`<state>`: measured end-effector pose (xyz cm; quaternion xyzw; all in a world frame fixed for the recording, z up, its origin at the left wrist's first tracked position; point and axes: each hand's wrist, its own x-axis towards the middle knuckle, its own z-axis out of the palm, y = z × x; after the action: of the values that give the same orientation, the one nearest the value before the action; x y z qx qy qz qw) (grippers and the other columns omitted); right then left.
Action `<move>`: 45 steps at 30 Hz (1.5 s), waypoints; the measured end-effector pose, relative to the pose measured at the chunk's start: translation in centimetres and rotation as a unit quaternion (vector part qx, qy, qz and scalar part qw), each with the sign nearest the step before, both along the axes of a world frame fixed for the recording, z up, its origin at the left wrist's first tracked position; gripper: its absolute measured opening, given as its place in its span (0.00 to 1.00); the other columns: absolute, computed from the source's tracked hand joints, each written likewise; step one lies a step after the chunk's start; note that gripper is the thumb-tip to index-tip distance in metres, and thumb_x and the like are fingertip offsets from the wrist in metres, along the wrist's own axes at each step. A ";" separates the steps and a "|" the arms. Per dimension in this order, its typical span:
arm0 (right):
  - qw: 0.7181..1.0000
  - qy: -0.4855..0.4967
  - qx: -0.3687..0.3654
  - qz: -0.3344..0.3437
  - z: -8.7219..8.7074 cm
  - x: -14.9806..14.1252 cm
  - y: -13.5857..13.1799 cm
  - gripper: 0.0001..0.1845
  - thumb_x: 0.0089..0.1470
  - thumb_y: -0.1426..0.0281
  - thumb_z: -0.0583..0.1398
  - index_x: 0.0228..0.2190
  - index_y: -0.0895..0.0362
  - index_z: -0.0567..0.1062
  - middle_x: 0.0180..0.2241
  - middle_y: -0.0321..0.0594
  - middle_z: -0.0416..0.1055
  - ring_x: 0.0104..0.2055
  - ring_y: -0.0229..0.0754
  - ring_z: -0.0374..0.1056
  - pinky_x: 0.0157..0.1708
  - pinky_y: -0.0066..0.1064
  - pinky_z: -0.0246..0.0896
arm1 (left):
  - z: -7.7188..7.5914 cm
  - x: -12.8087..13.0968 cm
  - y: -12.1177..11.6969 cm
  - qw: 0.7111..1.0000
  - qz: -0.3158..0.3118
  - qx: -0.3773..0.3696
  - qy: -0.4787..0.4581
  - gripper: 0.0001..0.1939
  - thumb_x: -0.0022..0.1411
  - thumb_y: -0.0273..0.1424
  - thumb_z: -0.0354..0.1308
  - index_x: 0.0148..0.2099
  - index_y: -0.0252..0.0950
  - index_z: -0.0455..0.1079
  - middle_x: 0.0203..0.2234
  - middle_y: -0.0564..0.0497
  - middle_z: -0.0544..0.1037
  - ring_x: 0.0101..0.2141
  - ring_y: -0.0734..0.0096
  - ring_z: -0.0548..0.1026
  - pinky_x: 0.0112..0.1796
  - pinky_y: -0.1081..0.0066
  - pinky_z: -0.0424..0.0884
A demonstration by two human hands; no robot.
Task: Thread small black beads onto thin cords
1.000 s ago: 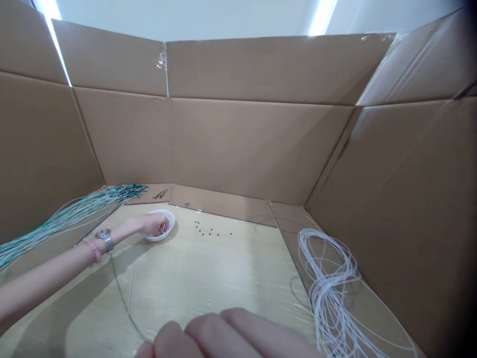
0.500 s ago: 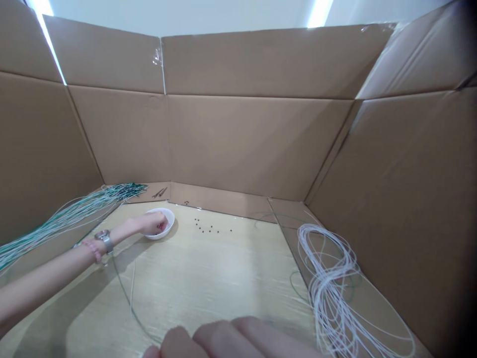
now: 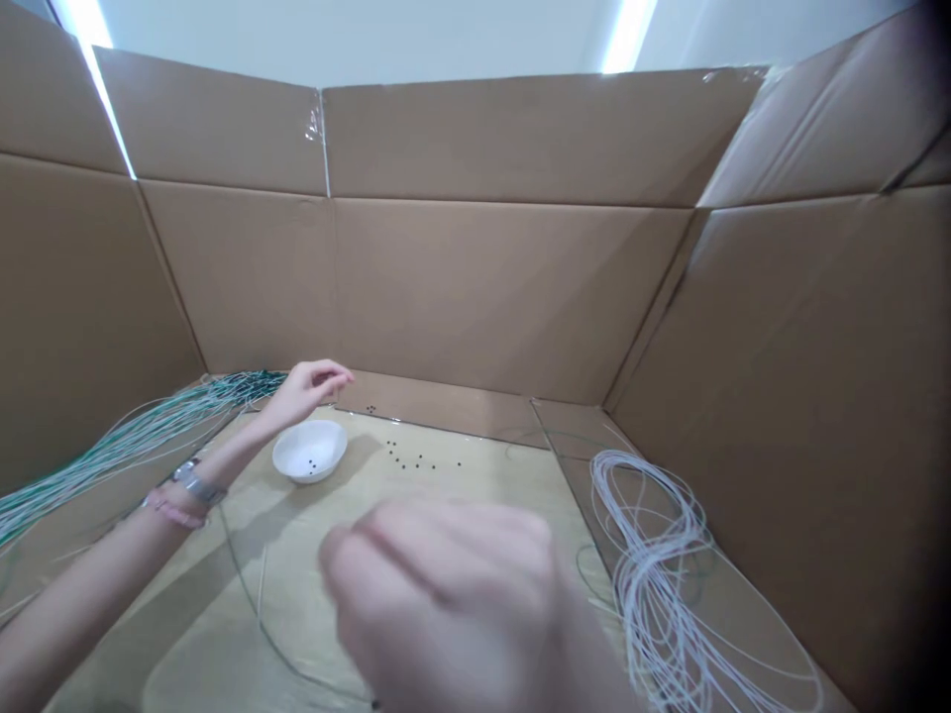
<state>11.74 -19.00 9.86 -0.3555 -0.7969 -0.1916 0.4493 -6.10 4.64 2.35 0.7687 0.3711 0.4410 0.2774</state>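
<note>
My left hand is raised above and behind a white bowl, thumb and fingertips pinched together. Whatever is between them is too small to make out. Several small dark beads lie in the bowl. Close to the camera, my right hand is curled into a blurred fist, its fingertips hidden. A thin green cord runs over the table to the lower edge of this fist, where a dark speck shows. I cannot see whether the fist grips the cord.
Several loose dark beads are scattered right of the bowl. A bundle of green and white cords lies at the left, and a tangled white cord coil at the right. Tall cardboard walls surround the table.
My left hand has lifted out of the bowl, up and back, exposing the beads inside. My right hand has risen further into view from the bottom edge.
</note>
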 end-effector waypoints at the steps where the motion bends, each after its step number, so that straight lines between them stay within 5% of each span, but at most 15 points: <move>1: 0.999 0.000 -0.034 0.010 0.1 0.5 0.6 0.14 0.50 0.80 0.53 0.19 0.56 0.71 0.16 0.30 0.64 0.15 0.32 0.56 0.13 0.29 0.45 | 0.9 0.9 -1.2 0.999 0.003 0.000 -0.049 0.14 0.59 0.40 0.54 0.37 0.33 0.72 0.27 0.50 0.74 0.28 0.76 0.69 0.30 0.77 0.66; 3: 0.996 0.064 -0.046 0.045 0.3 1.5 1.6 0.09 0.49 0.80 0.57 0.22 0.57 0.71 0.19 0.30 0.67 0.19 0.30 0.62 0.19 0.25 0.56 | 2.4 2.8 -4.3 0.989 -0.012 -0.004 -0.148 0.15 0.61 0.42 0.52 0.40 0.36 0.70 0.29 0.52 0.73 0.29 0.79 0.70 0.32 0.79 0.67; 6: 0.981 0.171 -0.041 0.077 0.7 2.5 2.6 0.07 0.48 0.81 0.60 0.25 0.58 0.72 0.21 0.28 0.70 0.22 0.26 0.65 0.24 0.18 0.61 | 4.2 5.7 -9.5 0.879 -0.148 -0.121 -0.437 0.09 0.53 0.35 0.64 0.35 0.36 0.71 0.29 0.55 0.72 0.28 0.84 0.70 0.31 0.85 0.68; 8: 0.971 0.215 -0.055 0.090 0.9 2.6 3.0 0.07 0.48 0.81 0.60 0.26 0.57 0.71 0.22 0.26 0.70 0.22 0.25 0.65 0.24 0.16 0.62 | 5.0 6.9 -12.4 0.830 -0.220 -0.161 -0.486 0.08 0.53 0.33 0.65 0.34 0.36 0.72 0.27 0.56 0.70 0.27 0.85 0.69 0.29 0.86 0.68; 11: 0.958 0.249 -0.089 0.111 0.8 2.0 3.5 0.07 0.49 0.80 0.60 0.27 0.56 0.72 0.24 0.26 0.72 0.24 0.25 0.67 0.25 0.15 0.64 | 5.5 7.7 -14.7 0.804 -0.285 -0.173 -0.493 0.05 0.56 0.32 0.63 0.33 0.36 0.71 0.26 0.57 0.69 0.26 0.86 0.69 0.30 0.85 0.69; 29: 0.957 0.249 -0.101 0.111 0.2 0.5 3.6 0.08 0.50 0.81 0.59 0.30 0.56 0.71 0.26 0.28 0.68 0.27 0.27 0.65 0.25 0.18 0.64 | 5.6 6.8 -14.6 0.821 -0.331 -0.128 -0.446 0.02 0.56 0.31 0.63 0.33 0.39 0.74 0.28 0.57 0.71 0.27 0.84 0.72 0.31 0.81 0.69; 45: 0.948 0.274 -0.102 0.126 0.3 0.3 3.3 0.09 0.49 0.81 0.58 0.29 0.56 0.71 0.26 0.33 0.69 0.27 0.33 0.67 0.24 0.24 0.67 | 5.3 7.0 -15.1 0.781 -0.361 -0.209 -0.463 0.03 0.57 0.31 0.62 0.32 0.39 0.74 0.27 0.57 0.72 0.26 0.83 0.71 0.30 0.80 0.71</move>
<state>12.01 -15.72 10.19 -0.3346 -0.6965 0.0535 0.6326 0.90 -10.47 7.67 0.4723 -0.0241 0.5230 0.7091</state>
